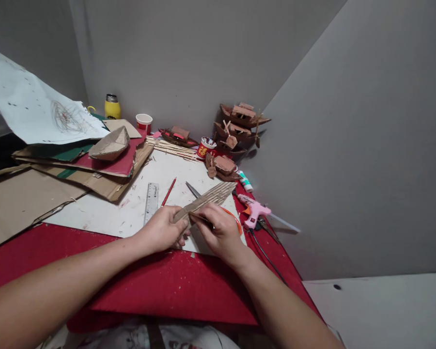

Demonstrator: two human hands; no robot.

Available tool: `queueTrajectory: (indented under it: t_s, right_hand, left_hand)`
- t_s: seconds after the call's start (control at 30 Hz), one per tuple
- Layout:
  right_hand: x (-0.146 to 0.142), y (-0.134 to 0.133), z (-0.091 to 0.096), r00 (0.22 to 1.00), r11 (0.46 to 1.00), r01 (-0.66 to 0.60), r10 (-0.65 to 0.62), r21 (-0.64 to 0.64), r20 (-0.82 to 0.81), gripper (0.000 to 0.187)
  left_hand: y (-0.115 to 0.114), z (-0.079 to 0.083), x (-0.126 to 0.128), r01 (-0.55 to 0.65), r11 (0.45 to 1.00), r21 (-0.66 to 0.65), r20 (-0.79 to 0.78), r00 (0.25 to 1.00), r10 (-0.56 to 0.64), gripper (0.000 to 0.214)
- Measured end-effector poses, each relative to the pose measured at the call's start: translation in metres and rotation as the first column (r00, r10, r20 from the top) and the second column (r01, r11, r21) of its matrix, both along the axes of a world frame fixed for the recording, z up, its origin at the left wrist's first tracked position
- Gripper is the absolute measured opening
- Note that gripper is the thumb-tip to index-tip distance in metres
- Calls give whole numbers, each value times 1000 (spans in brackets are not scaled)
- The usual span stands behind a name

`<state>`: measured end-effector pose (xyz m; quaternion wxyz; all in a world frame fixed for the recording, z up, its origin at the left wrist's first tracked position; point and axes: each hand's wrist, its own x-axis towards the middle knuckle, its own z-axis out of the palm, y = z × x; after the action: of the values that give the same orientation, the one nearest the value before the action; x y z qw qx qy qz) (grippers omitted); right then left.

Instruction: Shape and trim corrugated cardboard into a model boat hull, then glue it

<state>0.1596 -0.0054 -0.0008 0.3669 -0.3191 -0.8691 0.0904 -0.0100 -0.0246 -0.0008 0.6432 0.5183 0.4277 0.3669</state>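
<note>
A strip of corrugated cardboard (210, 195) with ridges showing slants up to the right above the white board. Its lower left end is gripped by my left hand (167, 227), fingers and thumb closed round it. My right hand (221, 230) pinches at the strip's near edge, fingertips pressed together against the cardboard. Scissors (192, 189) lie beneath, with their blades showing to the left of the strip and an orange handle partly hidden by my right hand. Left of them, a red pencil (168, 192) and a clear ruler (151, 201) rest on the board.
Cardboard sheets (105, 186) are piled at left under a small cardboard boat hull (111, 144). Several brown model boats (240, 116) stand at the back right. A pink glue gun (254, 209) with its cord lies at the right edge. Thin sticks (174, 148) and paper cups (144, 121) sit behind.
</note>
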Motion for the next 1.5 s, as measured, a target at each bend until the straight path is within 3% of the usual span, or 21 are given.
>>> queueTrajectory:
  t_s: [0.17,0.4,0.53,0.7,0.8,0.9,1.03,1.13,1.17,1.23,1.27,1.3,1.37,1.43,1.5]
  right_hand:
    - [-2,-6,6,995,995,-102,102,11,-13,12]
    - [-1,0,13,982,997,69,-76,-43,-174,7]
    - [0,5,9,984,990,106,-118,-96,-133,4]
    - [0,2,6,995,997,75,-76,-28,-67,9]
    - [-1,-7,12,996,1000,-13,12,-5,-88,11]
    - [-1,-12,20,989,997,-55,48,-50,-138,11]
    - [0,-11,27,981,986,5,-37,-169,-189,8]
    - [-4,-21,31,986,906,-135,83,-402,-143,13]
    - [-7,-27,32,973,842,-231,201,-487,-114,16]
    - [-12,-39,32,882,666,-418,461,-618,-101,19]
    - [-14,-43,31,834,618,-475,544,-626,-96,40]
    - [-15,-44,29,820,612,-498,564,-614,-103,52]
    - [-15,-39,23,897,714,-424,415,-557,-151,49]
    - [-11,-26,18,950,833,-207,47,-513,-308,23]
    - [-5,-9,15,848,791,-71,-273,-607,-454,18]
  left_hand:
    - [5,3,-5,-2,1000,-3,39,999,3,18]
    - [9,7,-10,34,998,-45,96,995,-30,14]
    - [7,9,-8,16,999,-31,58,998,-14,10]
    - [6,8,-5,11,1000,-25,16,1000,-10,6]
    - [12,5,-8,-90,996,-13,-24,996,90,8]
    - [18,3,-14,-220,975,-11,-16,975,220,5]
    - [18,7,-18,-147,989,-5,111,983,146,24]
    - [18,10,-19,-139,990,-5,176,975,138,30]
    - [18,11,-19,-151,989,-1,187,971,148,31]
    - [20,12,-21,-171,985,5,197,966,166,30]
    - [21,12,-22,-177,984,2,199,965,173,30]
    - [22,13,-23,-182,983,-6,202,963,179,29]
    - [23,13,-25,-177,984,-25,215,960,178,26]
    - [22,13,-25,-153,987,-46,229,960,159,25]
    - [21,12,-25,-113,992,-60,234,964,124,24]
